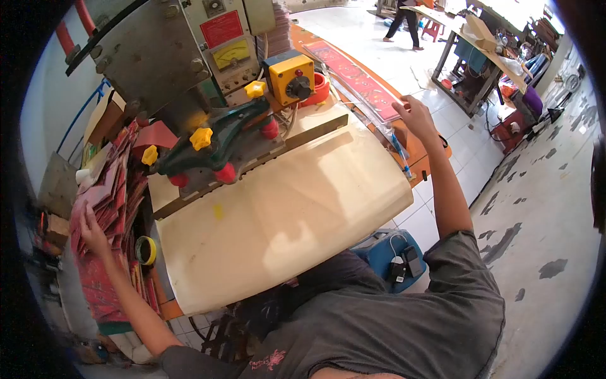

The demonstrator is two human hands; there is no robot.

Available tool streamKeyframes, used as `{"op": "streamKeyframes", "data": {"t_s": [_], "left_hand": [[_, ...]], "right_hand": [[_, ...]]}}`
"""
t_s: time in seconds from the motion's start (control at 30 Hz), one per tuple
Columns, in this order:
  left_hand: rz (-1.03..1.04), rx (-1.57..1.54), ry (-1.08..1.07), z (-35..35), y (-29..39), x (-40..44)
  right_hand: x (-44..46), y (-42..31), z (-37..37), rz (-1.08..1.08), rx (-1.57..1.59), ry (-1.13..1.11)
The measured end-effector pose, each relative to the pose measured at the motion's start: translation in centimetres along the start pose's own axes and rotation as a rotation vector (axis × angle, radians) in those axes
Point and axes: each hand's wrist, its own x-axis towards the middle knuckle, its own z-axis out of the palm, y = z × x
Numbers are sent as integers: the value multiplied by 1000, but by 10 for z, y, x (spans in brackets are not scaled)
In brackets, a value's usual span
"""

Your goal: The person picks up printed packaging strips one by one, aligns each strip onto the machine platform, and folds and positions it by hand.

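Nearest the camera is the person's dark grey cloth shirt (398, 322), just below the broad cream sheet-covered table (284, 221), the landmark. To its left, the left hand (93, 234) is at a heaped pile of red paper pieces (104, 192), fingers loosely spread; whether it touches them I cannot tell. Beyond its upper right corner, the right hand (416, 117) is open, fingers slightly curled and apart, near the end of a long red printed sheet (360, 82). Behind the table stands a grey metal press (151, 57) with yellow star-shaped knobs (201, 138).
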Motion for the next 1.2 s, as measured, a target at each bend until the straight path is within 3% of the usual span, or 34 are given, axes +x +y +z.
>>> {"op": "streamKeyframes", "data": {"t_s": [0.03, 0.07, 0.13, 0.23, 0.4, 0.5, 0.6, 0.67, 0.7, 0.77, 0.8, 0.87, 1.0, 1.07, 1.13, 1.2], "left_hand": [[-4, -2, 7, -2, 19, -15], [-3, -47, 68, -6, 33, -28], [185, -121, 111, -17, 32, -42], [262, -107, 165, -25, 65, -87], [77, -271, 144, -29, 152, -173], [173, -378, -531, -61, 171, -207], [171, -306, -1154, -58, 256, -223], [159, -568, -1478, -37, 278, -232], [163, -570, -1480, -29, 282, -243], [149, -649, -1695, -10, 280, -268], [151, -649, -1696, -3, 278, -278], [107, -295, -1804, 7, 267, -298], [79, -273, -1712, 36, 202, -368], [22, 106, -1724, 52, 171, -392], [40, 260, -1645, 69, 125, -420], [57, 408, -1558, 81, 95, -435]], "right_hand": [[14, 18, 8, 28, -205, 55], [22, 26, 13, 22, -205, 56], [34, 33, 20, 140, -391, -10], [49, 36, 24, 99, -503, -144], [60, 40, 26, 138, -333, -171], [68, 68, 35, 146, -200, -109], [75, 79, 33, 216, -13, -129], [84, 88, 32, 299, 87, -182], [92, 97, 36, 277, 9, -167], [96, 111, 42, 258, -68, -147], [96, 115, 46, 258, -44, -117], [94, 120, 52, 259, -17, -89], [94, 123, 59, 303, 121, 72], [101, 135, 62, 359, 172, 100], [111, 158, 69, 355, 270, 205], [88, 116, 43, 435, 413, 213]]}}
